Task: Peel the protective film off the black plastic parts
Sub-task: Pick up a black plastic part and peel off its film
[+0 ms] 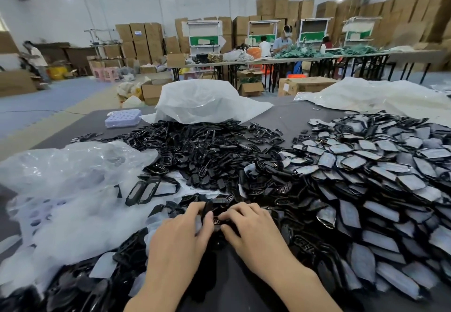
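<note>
Head view: two hands at work on one part, peel in hand

At the near edge of the desk [288,113], the left hand [180,236] and right hand [253,228] meet over a single black plastic part [211,210]. It is held just above the heap, between the two piles. The fingers [195,208] of both hands are curled and pinch the part from either side, with the thumbs tucked in beneath. Whether a corner of film is already lifted cannot be told, because the hands hide it.

To the right lies the big pile of film-covered parts [366,189], grey and dull on top. The bare black parts [195,150] lie in the middle and further off. A crumpled clear bag [73,165] sits to the left.

This looks like the start of a peel on this one piece. Next, a fingernail probably needs to catch the film's edge while the other hand holds the part steady, and then the film is pulled off in one go.
</note>
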Demonstrator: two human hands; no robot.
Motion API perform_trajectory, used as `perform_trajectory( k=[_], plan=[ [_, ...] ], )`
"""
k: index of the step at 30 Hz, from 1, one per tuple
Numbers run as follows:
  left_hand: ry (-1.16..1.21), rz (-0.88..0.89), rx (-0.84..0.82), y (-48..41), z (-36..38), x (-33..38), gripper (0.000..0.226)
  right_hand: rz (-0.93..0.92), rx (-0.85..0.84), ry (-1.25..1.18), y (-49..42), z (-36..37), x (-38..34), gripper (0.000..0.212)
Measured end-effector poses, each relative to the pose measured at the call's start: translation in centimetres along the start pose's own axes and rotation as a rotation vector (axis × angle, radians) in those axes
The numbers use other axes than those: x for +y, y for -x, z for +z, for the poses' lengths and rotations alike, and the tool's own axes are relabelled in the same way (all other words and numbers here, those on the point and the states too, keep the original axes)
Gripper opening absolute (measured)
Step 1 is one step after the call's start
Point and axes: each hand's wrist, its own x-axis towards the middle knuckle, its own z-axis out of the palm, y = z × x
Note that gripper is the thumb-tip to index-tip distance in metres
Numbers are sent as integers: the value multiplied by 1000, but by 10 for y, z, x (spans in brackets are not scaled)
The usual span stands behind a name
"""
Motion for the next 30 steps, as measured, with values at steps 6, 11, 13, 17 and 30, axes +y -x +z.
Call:
perform_trajectory(
  k=[6, 11, 13, 17, 30],
  plan=[
    [320, -182, -17, 0, -4, -2, 14, 38, 108, -89, -5, -10, -4, 27],
    [603, -348, 173, -9, -18, -5, 12, 27, 199, -292, -48, -23, -35, 29],
    [655, -413, 269, -13, -23, -12, 13, 23, 155, -378, -77, -22, -57, 31],
    [753, -541, 422, -19, -28, -31, 15, 122, -74, -453, -124, 1, -94, 38],
    [978, -520, 336, -22, -30, -29, 26, 150, 13, -998, -93, 5, -77, 11]
  ],
)
